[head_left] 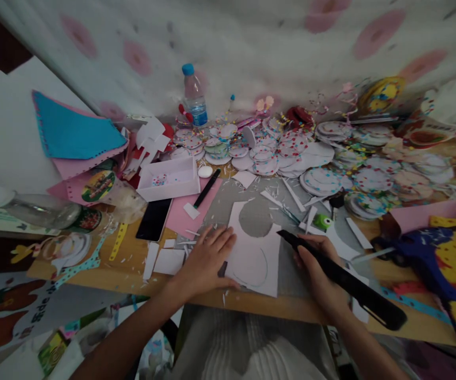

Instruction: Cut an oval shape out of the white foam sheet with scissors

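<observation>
My left hand (pixel 212 256) lies flat at the left edge of a white sheet (pixel 247 256), its fingers stretched out. The sheet has a round hole cut through its upper part and a circle drawn in a thin line below. In my right hand (pixel 319 274) is a long black pen-shaped tool (pixel 342 279) with a clip near its back end. Its dark tip points at the sheet's upper right corner; I cannot tell whether it touches. Under the sheet is a grey mat (pixel 228 198) strewn with white scraps.
Stacks of white discs with coloured dots (pixel 319 180) fill the back. A white box (pixel 168 179), phone (pixel 153 219) and black marker (pixel 207 189) lie left. A blue glue gun (pixel 421 258) is at right. Bottles stand behind (pixel 195 97) and lie at far left (pixel 46 208).
</observation>
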Tool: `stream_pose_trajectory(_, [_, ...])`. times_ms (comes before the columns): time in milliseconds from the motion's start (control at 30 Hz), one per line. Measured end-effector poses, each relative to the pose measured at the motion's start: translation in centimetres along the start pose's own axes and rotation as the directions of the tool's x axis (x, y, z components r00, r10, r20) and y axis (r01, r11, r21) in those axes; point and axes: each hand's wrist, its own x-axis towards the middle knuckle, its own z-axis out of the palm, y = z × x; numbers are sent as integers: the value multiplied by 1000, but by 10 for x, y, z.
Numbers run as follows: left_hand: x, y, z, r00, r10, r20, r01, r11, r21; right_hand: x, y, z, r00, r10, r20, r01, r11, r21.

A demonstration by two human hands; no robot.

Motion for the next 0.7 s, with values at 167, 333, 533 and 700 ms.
stream_pose_trajectory(167, [7,-23,-8,977,183,107,-182,983,-25,17,0,14,965,-219,142,244,950,-196])
stream_pose_trajectory(333, [8,-32,-19,959,271,87,-269,963,-37,24,5,13,913,-250,324,336,909,-247])
stream_pose_trajectory(533, [6,-38,-15,945,327,7,-327,942,72,25,12,10,910,-246,333,350,888,-297])
stream_pose_trajectory(700, [-3,-35,-19,967,110,-229,-69,981,180,14,2,9,912,-244,329,340,900,-273])
